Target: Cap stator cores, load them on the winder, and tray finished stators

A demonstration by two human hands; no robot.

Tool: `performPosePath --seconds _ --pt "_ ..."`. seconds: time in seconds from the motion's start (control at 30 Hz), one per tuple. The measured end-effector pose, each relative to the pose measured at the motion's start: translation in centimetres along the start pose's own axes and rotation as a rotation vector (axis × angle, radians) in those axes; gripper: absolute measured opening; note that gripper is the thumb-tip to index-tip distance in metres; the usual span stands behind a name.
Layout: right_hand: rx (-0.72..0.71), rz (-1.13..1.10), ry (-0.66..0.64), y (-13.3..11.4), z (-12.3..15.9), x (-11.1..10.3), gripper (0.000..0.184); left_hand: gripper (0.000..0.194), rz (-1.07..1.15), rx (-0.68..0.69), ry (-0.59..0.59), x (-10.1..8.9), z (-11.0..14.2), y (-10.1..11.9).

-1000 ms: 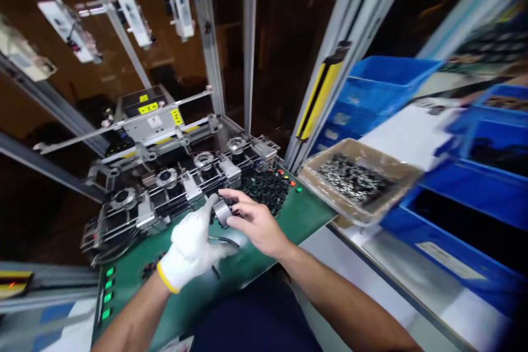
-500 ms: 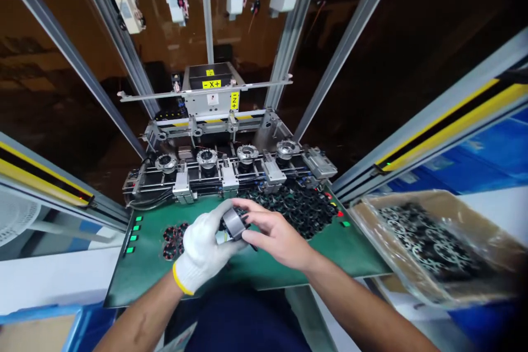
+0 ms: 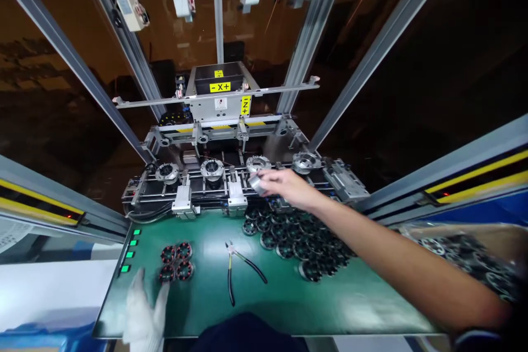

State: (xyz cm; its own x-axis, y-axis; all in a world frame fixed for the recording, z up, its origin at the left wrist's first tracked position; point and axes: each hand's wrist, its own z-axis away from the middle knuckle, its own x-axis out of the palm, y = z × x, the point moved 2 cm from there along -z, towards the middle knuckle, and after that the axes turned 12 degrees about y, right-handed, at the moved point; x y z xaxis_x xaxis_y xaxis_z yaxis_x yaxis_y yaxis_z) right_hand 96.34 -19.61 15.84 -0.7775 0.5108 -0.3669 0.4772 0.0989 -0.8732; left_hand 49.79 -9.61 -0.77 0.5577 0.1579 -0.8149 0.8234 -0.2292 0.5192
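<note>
My bare right hand [image 3: 284,186] reaches forward to the machine, fingers closed on a grey metal ring-shaped part [image 3: 256,182]. The part is held at the front of the third round fixture [image 3: 259,163]; whether they touch I cannot tell. Low at the left, my left hand [image 3: 144,311] in a white glove is open, thumb and fingers apart. Just beyond its fingertips lies a small cluster of wound motor stators [image 3: 176,262] with reddish coils. Diagonal cutting pliers [image 3: 231,248] with black handles lie spread on the green tabletop [image 3: 206,231].
Many black ring-shaped cores [image 3: 295,239] are heaped on the right of the table, under my right forearm. More round fixtures [image 3: 212,169] line the machine. Green-lit buttons [image 3: 125,268] edge the table's left. A lined box of parts [image 3: 466,258] stands at right.
My hands have separated. The right has carried the grey part forward to the fixtures; the left has let go and moved down-left. The pliers now show fully, and the view has shifted slightly.
</note>
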Motion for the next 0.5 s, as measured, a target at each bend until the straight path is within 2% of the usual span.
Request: performPosePath --seconds 0.03,0.1,0.2,0.37,0.5 --pt "-0.036 0.052 0.020 1.0 -1.8 -1.4 0.044 0.094 -0.037 -0.002 0.016 0.6 0.7 -1.5" --pt "-0.107 0.159 0.049 3.1 -4.8 -3.7 0.034 0.089 -0.106 0.001 -0.032 1.8 2.1 -3.5" --pt "-0.194 0.293 0.031 6.1 -7.6 -5.3 0.022 0.082 -0.215 -0.016 -0.146 3.0 3.6 -4.9" --pt "-0.281 0.433 -0.023 9.6 -7.9 -5.6 0.012 0.083 -0.317 -0.007 -0.172 3.2 3.7 -5.2" --pt "-0.302 0.456 -0.031 10.5 -7.3 -5.2 0.015 0.085 -0.360 0.017 -0.153 2.8 3.4 -4.3"
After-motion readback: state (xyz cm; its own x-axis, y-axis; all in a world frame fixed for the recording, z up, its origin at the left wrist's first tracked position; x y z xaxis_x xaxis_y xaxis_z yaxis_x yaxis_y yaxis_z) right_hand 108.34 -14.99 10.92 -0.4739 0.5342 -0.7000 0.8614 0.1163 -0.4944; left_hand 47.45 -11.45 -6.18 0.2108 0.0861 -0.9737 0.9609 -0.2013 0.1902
